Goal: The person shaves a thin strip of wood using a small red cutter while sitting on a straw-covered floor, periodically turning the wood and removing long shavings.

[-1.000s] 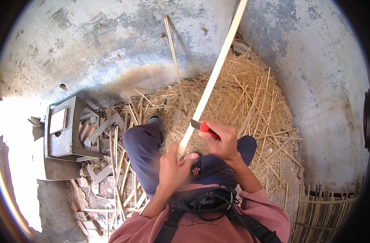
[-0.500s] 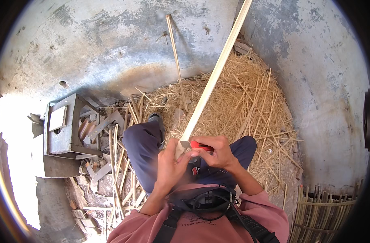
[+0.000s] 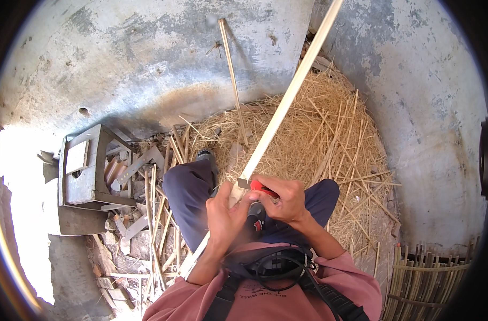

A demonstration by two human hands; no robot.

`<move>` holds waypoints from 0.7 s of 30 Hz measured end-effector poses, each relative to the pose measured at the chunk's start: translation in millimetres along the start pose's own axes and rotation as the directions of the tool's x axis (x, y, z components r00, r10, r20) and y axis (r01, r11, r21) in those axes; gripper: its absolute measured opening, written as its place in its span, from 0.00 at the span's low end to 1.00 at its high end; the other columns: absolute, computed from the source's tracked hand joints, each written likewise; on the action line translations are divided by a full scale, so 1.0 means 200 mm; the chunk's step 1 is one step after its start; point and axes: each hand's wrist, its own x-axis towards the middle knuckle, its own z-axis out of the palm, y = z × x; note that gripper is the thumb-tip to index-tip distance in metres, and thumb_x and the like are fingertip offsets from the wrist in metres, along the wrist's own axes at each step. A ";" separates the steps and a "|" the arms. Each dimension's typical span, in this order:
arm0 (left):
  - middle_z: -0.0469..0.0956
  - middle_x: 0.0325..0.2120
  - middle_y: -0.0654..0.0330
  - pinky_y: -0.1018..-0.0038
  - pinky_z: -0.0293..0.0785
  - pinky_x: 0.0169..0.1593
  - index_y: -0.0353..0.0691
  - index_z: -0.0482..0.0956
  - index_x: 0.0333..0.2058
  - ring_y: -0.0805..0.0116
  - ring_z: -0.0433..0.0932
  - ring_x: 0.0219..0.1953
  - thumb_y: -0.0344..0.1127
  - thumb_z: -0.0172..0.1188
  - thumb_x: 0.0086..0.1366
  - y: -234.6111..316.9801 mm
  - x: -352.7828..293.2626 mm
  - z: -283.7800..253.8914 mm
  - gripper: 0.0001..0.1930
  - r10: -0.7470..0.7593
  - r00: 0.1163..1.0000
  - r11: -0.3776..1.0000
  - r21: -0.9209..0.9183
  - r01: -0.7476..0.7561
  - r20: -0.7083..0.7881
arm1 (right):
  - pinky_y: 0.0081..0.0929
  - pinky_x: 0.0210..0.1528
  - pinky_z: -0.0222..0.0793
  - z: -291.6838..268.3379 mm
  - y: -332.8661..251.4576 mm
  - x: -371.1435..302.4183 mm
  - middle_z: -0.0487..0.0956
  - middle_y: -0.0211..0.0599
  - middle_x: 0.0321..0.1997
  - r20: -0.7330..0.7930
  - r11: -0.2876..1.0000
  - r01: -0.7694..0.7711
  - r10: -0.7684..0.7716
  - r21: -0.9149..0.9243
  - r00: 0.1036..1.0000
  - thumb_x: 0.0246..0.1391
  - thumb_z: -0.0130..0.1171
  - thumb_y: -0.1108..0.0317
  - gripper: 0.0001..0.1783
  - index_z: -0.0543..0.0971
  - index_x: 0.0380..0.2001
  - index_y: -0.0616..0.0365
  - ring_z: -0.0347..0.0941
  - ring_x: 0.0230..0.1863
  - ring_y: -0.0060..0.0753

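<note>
A long pale strip of split bamboo or wood slants from the top right down to my lap. My left hand is closed around it near my knees, and its lower end shows below my left wrist. In my right hand is a red-handled knife. Its short, broad grey blade lies across the strip, just beyond my left fingers. Both thumbs are close together beside the blade. The blade's edge against the strip is too small to make out.
Loose straw-like shavings cover the floor ahead. At left stands a wooden box frame with scraps in it, near piled sticks. Another strip leans on the curved wall. A slatted basket stands at lower right.
The strip has slid down toward me through my left hand, and its lower end now shows below my left wrist. The knife has shifted slightly; both hands stay nearly in place.
</note>
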 end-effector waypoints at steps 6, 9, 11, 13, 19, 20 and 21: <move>0.72 0.18 0.72 0.78 0.60 0.25 0.35 0.76 0.29 0.86 0.62 0.25 0.44 0.77 0.65 -0.01 0.00 0.00 0.21 -0.049 0.999 0.999 0.005 0.049 0.003 | 0.30 0.25 0.75 0.01 0.03 -0.01 0.87 0.38 0.30 -0.064 0.986 0.084 -0.094 -0.146 0.993 0.55 0.74 0.58 0.19 0.88 0.46 0.58 0.83 0.24 0.38; 0.71 0.16 0.70 0.78 0.58 0.24 0.35 0.73 0.27 0.86 0.61 0.24 0.44 0.77 0.65 -0.02 0.00 0.03 0.22 -0.034 0.999 0.999 -0.014 0.033 -0.043 | 0.30 0.24 0.74 0.02 0.04 0.00 0.87 0.35 0.30 -0.094 0.981 0.101 -0.117 -0.165 0.989 0.55 0.74 0.57 0.19 0.88 0.46 0.56 0.82 0.23 0.36; 0.76 0.18 0.56 0.72 0.68 0.26 0.34 0.73 0.30 0.76 0.69 0.21 0.45 0.76 0.65 -0.01 -0.01 0.01 0.23 -0.045 0.998 0.997 0.064 0.047 -0.031 | 0.30 0.24 0.74 0.02 0.05 0.01 0.87 0.35 0.30 -0.116 0.984 0.099 -0.116 -0.149 0.986 0.55 0.74 0.58 0.18 0.89 0.47 0.54 0.82 0.22 0.35; 0.78 0.19 0.49 0.69 0.73 0.26 0.33 0.73 0.31 0.69 0.72 0.19 0.45 0.76 0.66 0.03 -0.02 -0.01 0.23 -0.044 0.999 0.994 0.094 0.047 -0.030 | 0.30 0.24 0.74 0.00 0.06 0.04 0.88 0.34 0.31 -0.152 0.989 0.093 -0.111 -0.117 0.982 0.55 0.74 0.58 0.18 0.89 0.47 0.53 0.82 0.22 0.35; 0.74 0.15 0.49 0.66 0.72 0.25 0.35 0.70 0.30 0.55 0.73 0.16 0.45 0.74 0.67 -0.01 -0.02 -0.02 0.23 -0.056 0.998 0.991 0.123 0.059 -0.025 | 0.30 0.29 0.79 -0.06 0.02 0.09 0.88 0.41 0.32 -0.039 0.986 0.076 -0.082 -0.147 0.996 0.55 0.73 0.62 0.15 0.89 0.44 0.56 0.86 0.28 0.40; 0.73 0.15 0.49 0.66 0.71 0.24 0.35 0.70 0.30 0.53 0.73 0.16 0.45 0.74 0.67 0.00 -0.02 -0.02 0.23 -0.062 0.998 0.990 0.124 0.064 -0.023 | 0.30 0.29 0.79 -0.06 0.03 0.10 0.88 0.41 0.32 -0.052 0.987 0.083 -0.091 -0.141 0.994 0.55 0.73 0.62 0.15 0.89 0.44 0.56 0.86 0.28 0.40; 0.72 0.14 0.49 0.65 0.71 0.24 0.35 0.70 0.30 0.52 0.73 0.16 0.45 0.73 0.67 0.00 -0.02 -0.02 0.23 -0.066 0.998 0.990 0.128 0.067 -0.019 | 0.30 0.29 0.79 -0.06 0.05 0.10 0.88 0.41 0.32 -0.066 0.987 0.090 -0.100 -0.133 0.993 0.56 0.73 0.63 0.15 0.89 0.44 0.56 0.86 0.28 0.40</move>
